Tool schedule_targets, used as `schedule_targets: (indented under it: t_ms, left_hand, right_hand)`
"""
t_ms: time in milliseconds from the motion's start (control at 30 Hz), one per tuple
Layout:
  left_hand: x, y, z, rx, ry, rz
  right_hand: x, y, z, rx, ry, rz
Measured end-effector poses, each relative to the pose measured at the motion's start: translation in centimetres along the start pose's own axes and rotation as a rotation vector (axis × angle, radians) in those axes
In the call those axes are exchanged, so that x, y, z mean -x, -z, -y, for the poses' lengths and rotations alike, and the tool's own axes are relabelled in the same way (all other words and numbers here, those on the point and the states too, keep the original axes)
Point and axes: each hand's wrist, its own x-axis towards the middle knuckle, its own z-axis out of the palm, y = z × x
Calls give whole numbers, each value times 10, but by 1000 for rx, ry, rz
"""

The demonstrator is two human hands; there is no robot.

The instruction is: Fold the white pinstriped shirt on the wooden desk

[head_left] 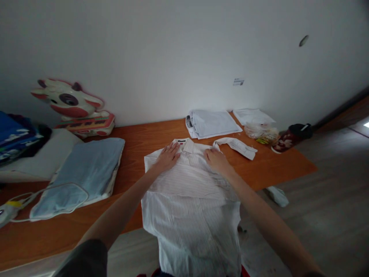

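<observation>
Head view looks down on an orange-brown table (pixel 138 142) with a white striped shirt (pixel 190 200) spread across its near edge, the tail hanging off toward the person. Beyond the shirt lies a folded pale garment (pixel 213 123); left of it, a light blue pad (pixel 86 169). Both hands press flat near the collar (fingers spread, gripping nothing): left hand (pixel 168 156), right hand (pixel 216 159). It looks like smoothing; a fold would need the loose sleeve (pixel 236 146) brought in.
</observation>
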Motion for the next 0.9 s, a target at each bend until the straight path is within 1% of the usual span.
schedule_targets:
  t_ms: [67, 133, 200, 267, 300, 367, 467, 533, 633, 700, 767, 833, 900]
  left_hand:
    - [0, -1, 3, 3, 12, -2]
    - [-2, -1, 5, 6, 9, 0]
    - [-5, 3, 3, 7, 8, 19]
    - [-4, 9, -1, 0, 21, 26]
    - [-1, 13, -5, -8, 29, 13]
    - [11, 20, -11, -29, 53, -54]
    - [45, 28, -16, -66, 110, -157]
    - [70, 29, -12, -94, 161, -176]
    - [98, 25, 0, -114, 203, -154]
    - [106, 21, 6, -119, 206, -136]
    - [107, 19, 10, -124, 204, -125]
    - [104, 19, 12, -123, 203, -111]
    - [101, 21, 12, -119, 199, -92]
  right_hand:
    - [-26, -4, 0, 47, -69, 16]
    - [-40, -11, 0, 62, -101, 3]
    - [-41, -19, 0, 73, -116, -17]
    - [-34, -25, -2, 72, -109, -36]
    - [-28, -25, -4, 65, -92, -49]
    - [-10, -22, -9, 34, -23, -93]
    - [30, -11, -24, -41, 90, -198]
    - [64, -9, -37, -97, 82, -263]
    - [116, -20, -59, -157, -39, -328]
    - [140, -34, -71, -161, -105, -342]
    - [154, -48, -81, -149, -122, -346]
    - [158, -57, -86, -147, -112, -344]
    - [156, -61, -89, -157, -120, -347]
